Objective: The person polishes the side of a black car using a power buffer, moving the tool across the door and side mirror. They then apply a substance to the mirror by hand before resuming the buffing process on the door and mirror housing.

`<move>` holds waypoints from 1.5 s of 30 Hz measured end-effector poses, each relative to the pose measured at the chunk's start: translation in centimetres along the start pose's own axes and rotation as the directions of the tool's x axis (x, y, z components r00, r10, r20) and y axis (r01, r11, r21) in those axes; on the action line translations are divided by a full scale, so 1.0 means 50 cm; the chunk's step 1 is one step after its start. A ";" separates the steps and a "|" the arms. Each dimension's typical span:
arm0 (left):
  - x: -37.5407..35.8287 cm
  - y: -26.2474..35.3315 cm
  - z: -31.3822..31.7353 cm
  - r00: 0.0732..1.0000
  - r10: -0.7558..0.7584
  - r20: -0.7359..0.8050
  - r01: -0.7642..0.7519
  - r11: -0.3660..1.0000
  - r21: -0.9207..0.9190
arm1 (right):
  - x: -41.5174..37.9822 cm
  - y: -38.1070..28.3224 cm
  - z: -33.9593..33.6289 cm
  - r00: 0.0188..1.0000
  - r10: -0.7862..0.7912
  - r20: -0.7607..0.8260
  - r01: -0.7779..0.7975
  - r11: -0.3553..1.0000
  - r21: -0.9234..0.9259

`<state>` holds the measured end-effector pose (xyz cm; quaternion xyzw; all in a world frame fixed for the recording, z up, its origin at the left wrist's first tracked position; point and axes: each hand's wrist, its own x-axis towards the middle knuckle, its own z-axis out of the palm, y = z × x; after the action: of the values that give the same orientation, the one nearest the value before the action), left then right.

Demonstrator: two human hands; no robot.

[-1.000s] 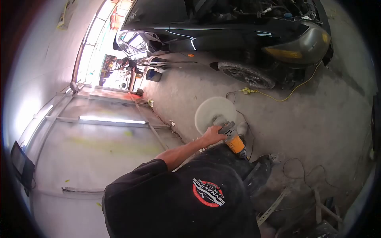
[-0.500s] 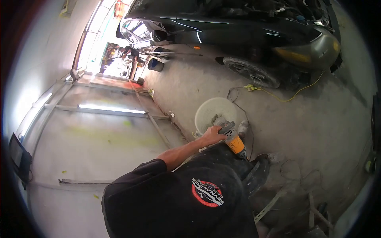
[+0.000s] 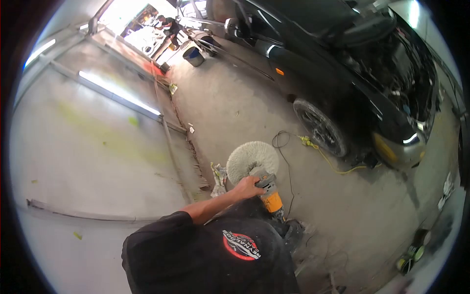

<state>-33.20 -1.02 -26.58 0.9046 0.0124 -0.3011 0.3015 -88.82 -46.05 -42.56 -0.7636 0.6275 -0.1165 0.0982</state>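
My left hand point(image 3: 247, 187) reaches out from the black shirt sleeve and is closed around the grey head of a polisher point(image 3: 271, 200). The tool has an orange body. Its round white wool pad point(image 3: 252, 156) faces up and away from me, touching nothing. A thin dark cord point(image 3: 291, 183) trails across the floor near the tool. My right hand does not show in the view. My black shirt point(image 3: 196, 259), with a red and white round logo, fills the bottom.
A dark car point(image 3: 318, 63) with an exposed engine bay stands at upper right. A yellow extension cord point(image 3: 325, 159) lies beside its front wheel point(image 3: 320, 127). Left is a pale panel wall point(image 3: 98, 161) with strip lights. A bucket point(image 3: 193, 57) and another person point(image 3: 170, 29) are farther back.
The view has turned, so the car now slants and shows more of its engine bay. My left hand and the polisher appear lower and farther left, still gripped.
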 end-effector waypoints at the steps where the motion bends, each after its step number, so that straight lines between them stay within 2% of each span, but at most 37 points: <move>1: 0.007 -0.023 -0.026 1.000 0.010 -0.001 -0.010 1.000 -0.008 | -0.026 -0.109 0.033 0.967 0.177 0.184 -0.212 0.959 0.187; 3: 0.019 -0.052 -0.075 1.000 0.028 -0.004 -0.028 0.999 -0.019 | -0.064 -0.302 0.087 0.813 0.343 0.470 -0.530 0.771 0.354; 5: 0.033 -0.064 -0.144 1.000 0.011 -0.019 -0.011 1.000 -0.013 | -0.117 -0.469 0.111 0.708 0.340 0.619 -0.650 0.657 0.381; 7: 0.048 -0.092 -0.223 1.000 0.001 -0.019 -0.003 0.997 -0.073 | -0.165 -0.574 0.178 0.718 0.186 0.670 -0.612 0.626 0.483; 9: 0.066 -0.122 -0.308 0.999 -0.053 0.003 0.053 0.995 -0.089 | -0.223 -0.720 0.210 0.690 -0.029 0.723 -0.567 0.599 0.565; 11: 0.084 -0.156 -0.400 0.996 -0.088 -0.010 0.086 0.988 -0.132 | -0.302 -0.956 0.190 0.597 -0.017 0.802 -0.662 0.554 0.504; 13: 0.097 -0.195 -0.467 0.989 -0.125 -0.075 0.110 0.978 -0.176 | -0.351 -1.158 0.180 0.445 -0.184 0.877 -0.752 0.455 0.477; 17: 0.086 -0.257 -0.597 0.955 -0.156 -0.251 0.091 0.963 -0.255 | -0.448 -1.481 0.200 0.187 -0.472 0.862 -0.849 0.364 0.384; 21: 0.063 -0.288 -0.689 0.880 -0.229 -0.416 -0.053 0.824 -0.565 | -0.494 -1.739 0.179 0.085 -0.680 0.729 -0.848 0.334 0.411; 24: 0.057 -0.315 -0.760 0.843 -0.386 -0.375 0.059 0.758 -0.650 | -0.503 -1.906 0.152 0.100 -0.754 0.649 -0.853 0.271 0.446; 27: 0.068 -0.370 -0.773 0.812 -0.395 -0.429 -0.116 0.611 -0.783 | -0.515 -2.036 0.145 0.133 -0.805 0.579 -0.765 0.288 0.576; 30: 0.102 -0.409 -0.790 0.752 -0.517 -0.408 -0.001 0.618 -0.786 | -0.515 -2.159 0.143 0.191 -0.845 0.499 -0.651 0.272 0.709; 33: 0.168 -0.461 -0.793 0.731 -0.581 -0.357 -0.003 0.520 -0.854 | -0.504 -2.283 0.183 0.224 -0.869 0.442 -0.615 0.226 0.756; 34: 0.169 -0.480 -0.781 0.738 -0.538 -0.406 -0.028 0.577 -0.816 | -0.509 -2.293 0.201 0.230 -0.878 0.420 -0.616 0.203 0.761; 37: 0.239 -0.469 -0.820 0.701 -0.636 -0.323 0.090 0.528 -0.844 | -0.496 -2.424 0.256 0.328 -0.834 0.443 -0.577 0.195 0.793; 38: 0.256 -0.470 -0.835 0.707 -0.638 -0.306 0.090 0.510 -0.856 | -0.490 -2.459 0.280 0.329 -0.845 0.423 -0.563 0.184 0.806; 41: 0.295 -0.477 -0.885 0.736 -0.640 -0.221 0.160 0.482 -0.862 | -0.502 -2.562 0.311 0.427 -0.827 0.366 -0.485 0.133 0.865; 42: 0.315 -0.463 -0.896 0.696 -0.662 -0.280 0.102 0.476 -0.874 | -0.500 -2.596 0.319 0.443 -0.822 0.358 -0.446 0.144 0.883; 45: 0.371 -0.457 -0.933 0.724 -0.577 -0.379 -0.030 0.522 -0.853 | -0.504 -2.665 0.328 0.496 -0.806 0.322 -0.307 0.184 0.934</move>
<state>2.38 40.52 -19.38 0.6893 0.4011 0.0109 0.6032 36.12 4.48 -20.13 -0.5924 0.1172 -0.1212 0.7878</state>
